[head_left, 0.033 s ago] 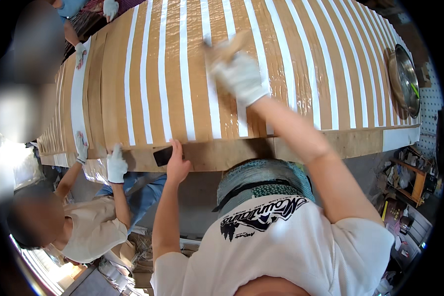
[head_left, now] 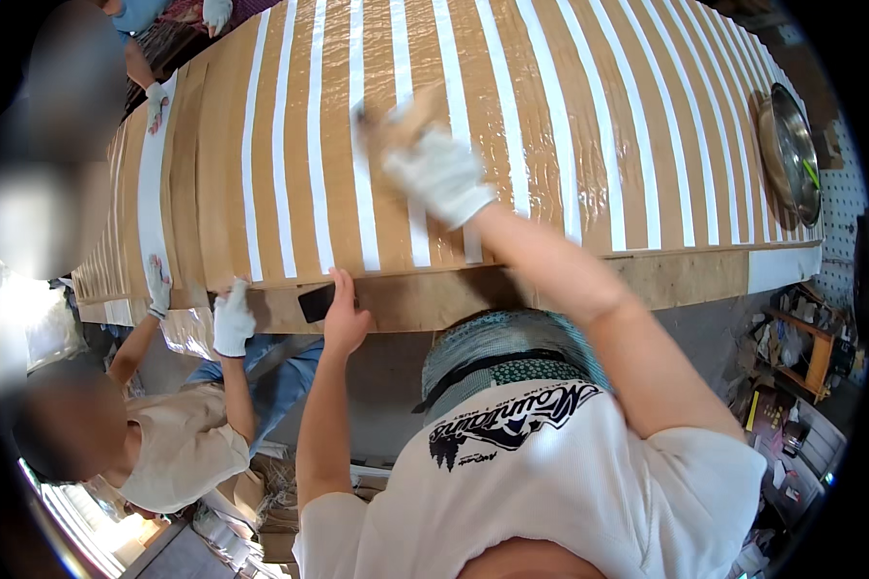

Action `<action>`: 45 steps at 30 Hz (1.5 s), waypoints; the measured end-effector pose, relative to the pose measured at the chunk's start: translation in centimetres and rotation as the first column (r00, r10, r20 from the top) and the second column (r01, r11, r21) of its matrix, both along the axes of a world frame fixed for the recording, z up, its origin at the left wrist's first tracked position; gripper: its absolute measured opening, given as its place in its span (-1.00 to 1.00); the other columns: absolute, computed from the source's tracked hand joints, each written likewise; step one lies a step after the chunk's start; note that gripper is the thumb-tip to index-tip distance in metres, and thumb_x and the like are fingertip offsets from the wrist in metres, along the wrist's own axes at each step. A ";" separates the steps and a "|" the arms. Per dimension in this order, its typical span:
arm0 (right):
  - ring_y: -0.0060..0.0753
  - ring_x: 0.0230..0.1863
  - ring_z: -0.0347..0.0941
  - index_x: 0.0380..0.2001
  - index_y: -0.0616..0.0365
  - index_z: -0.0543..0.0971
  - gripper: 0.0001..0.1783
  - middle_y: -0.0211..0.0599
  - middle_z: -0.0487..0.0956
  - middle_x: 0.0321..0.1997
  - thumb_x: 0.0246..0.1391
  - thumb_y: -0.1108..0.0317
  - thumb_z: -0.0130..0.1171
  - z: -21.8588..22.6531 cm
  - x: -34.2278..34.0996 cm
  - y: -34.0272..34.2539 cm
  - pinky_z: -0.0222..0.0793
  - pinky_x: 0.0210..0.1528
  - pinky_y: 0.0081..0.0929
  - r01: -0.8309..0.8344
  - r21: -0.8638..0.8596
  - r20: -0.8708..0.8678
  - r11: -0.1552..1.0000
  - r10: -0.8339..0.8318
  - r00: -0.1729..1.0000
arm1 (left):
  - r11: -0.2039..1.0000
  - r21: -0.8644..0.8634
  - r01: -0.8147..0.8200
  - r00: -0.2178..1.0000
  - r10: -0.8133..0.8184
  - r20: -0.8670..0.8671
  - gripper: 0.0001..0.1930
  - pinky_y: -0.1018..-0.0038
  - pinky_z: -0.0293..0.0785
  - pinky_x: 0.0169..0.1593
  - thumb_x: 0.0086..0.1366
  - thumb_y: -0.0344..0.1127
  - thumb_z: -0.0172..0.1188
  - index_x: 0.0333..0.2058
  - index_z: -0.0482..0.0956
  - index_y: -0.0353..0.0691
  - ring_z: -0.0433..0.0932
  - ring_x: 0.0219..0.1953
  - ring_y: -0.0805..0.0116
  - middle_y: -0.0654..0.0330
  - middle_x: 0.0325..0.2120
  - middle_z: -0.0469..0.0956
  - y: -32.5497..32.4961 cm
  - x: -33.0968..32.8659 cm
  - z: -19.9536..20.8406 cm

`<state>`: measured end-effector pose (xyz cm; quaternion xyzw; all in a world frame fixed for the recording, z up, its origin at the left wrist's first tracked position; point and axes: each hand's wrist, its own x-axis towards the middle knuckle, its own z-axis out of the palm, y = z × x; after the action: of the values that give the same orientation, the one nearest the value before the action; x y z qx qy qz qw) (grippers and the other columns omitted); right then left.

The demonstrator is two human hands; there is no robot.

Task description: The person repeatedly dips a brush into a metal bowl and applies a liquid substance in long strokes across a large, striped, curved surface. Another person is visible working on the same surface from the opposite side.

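Note:
My right hand [head_left: 439,174], in a white glove, is closed on a tan tool with a dark edge [head_left: 401,125], too blurred to name. It is over a broad brown sheet with white stripes [head_left: 536,125], whose surface is glossy and wrinkled. My bare left hand [head_left: 346,317] rests at the near edge of the worktable [head_left: 589,282], fingers stretched forward. Just left of those fingers is a flat black rectangle [head_left: 315,304]; whether they touch it I cannot tell.
A co-worker's gloved hands [head_left: 232,323] are at the near edge on my left. Other gloved hands [head_left: 155,106] reach in from the far left. A round metal basin [head_left: 792,154] with something green inside stands at the right end. Shelves [head_left: 806,347] hold clutter at right.
My right hand and the tan tool have moved left and slightly nearer across the striped sheet. My left hand stays at the edge. The near co-worker's right glove has shifted slightly.

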<state>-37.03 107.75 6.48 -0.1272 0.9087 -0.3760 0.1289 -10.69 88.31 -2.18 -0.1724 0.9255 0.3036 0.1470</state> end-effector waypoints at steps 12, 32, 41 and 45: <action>0.08 -0.08 0.59 -0.04 0.09 0.63 -0.39 0.05 0.66 -0.12 0.10 -0.21 0.17 -2.1 1.3 20.4 0.48 -0.05 -0.12 0.426 0.286 -0.042 0.858 -0.433 0.900 | 0.998 -0.020 -0.053 0.984 0.049 -0.173 -0.11 0.34 0.40 0.18 0.10 -0.62 -0.02 0.45 -0.08 -0.30 0.11 0.43 -0.09 -0.13 0.49 -0.20 1.3 1.9 -0.9; -0.30 -0.07 0.59 0.05 0.12 0.61 -0.46 -0.18 0.68 -0.08 0.06 0.05 0.35 1.4 2.5 49.6 0.46 0.03 -0.42 0.561 -0.507 0.043 0.655 -0.630 0.775 | 0.832 0.550 -0.070 0.886 0.305 -0.349 -0.59 0.59 0.21 -0.60 0.44 -0.45 0.09 -0.52 0.05 -0.14 0.13 -0.63 0.64 0.41 -0.62 0.04 27.1 -4.8 2.5; -0.35 -0.30 0.59 -0.26 0.36 0.66 -0.44 -0.14 0.66 -0.35 0.18 -0.06 0.22 6.6 -9.4 83.2 0.47 -0.22 -0.41 0.766 -0.576 -0.052 0.286 -0.948 0.315 | 0.898 0.437 -0.055 0.899 0.235 -0.369 -0.45 0.55 0.09 -0.78 0.40 -0.33 0.23 -0.67 0.05 -0.07 0.18 -0.82 0.62 0.42 -0.77 0.13 45.0 -8.9 2.3; 0.14 -0.21 0.61 -0.35 0.37 0.68 -0.26 0.22 0.64 -0.34 0.09 -0.28 0.13 7.2 -13.0 88.4 0.45 -0.10 -0.12 0.847 -0.065 -0.332 0.528 -0.812 0.480 | 0.819 0.507 -0.269 0.938 0.342 -0.055 -0.39 0.54 0.11 -0.80 0.40 -0.23 0.25 -0.75 0.07 -0.07 0.20 -0.88 0.58 0.40 -0.85 0.15 54.0 -9.8 7.1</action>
<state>-50.08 196.15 13.63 0.2753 0.8830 -0.3154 -0.2122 -20.47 142.27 4.95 -0.2533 0.7857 0.5602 0.0681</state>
